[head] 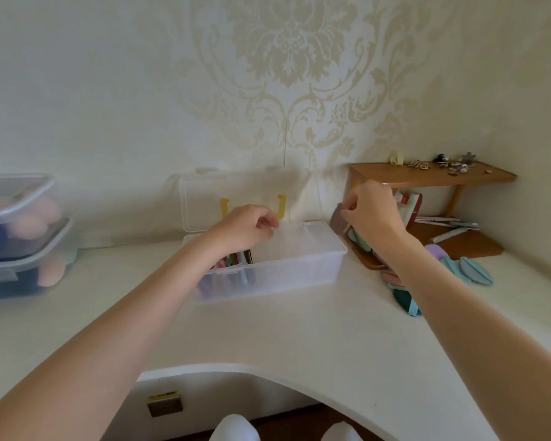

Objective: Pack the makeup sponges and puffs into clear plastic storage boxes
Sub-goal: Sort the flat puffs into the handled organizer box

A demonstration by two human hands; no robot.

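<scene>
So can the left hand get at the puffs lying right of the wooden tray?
Probably not easily. The left hand is at the open clear box, and the puffs lie beyond the right arm, which crosses the way. The right hand is nearer.

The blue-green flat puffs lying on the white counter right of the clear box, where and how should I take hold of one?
Pinch the blue-green flat puff by its thin outer edge, coming from above and the near right. It lies flat on the white counter, so only the rim offers purchase, and that side looks open, away from the wooden tray and the right hand.
</scene>
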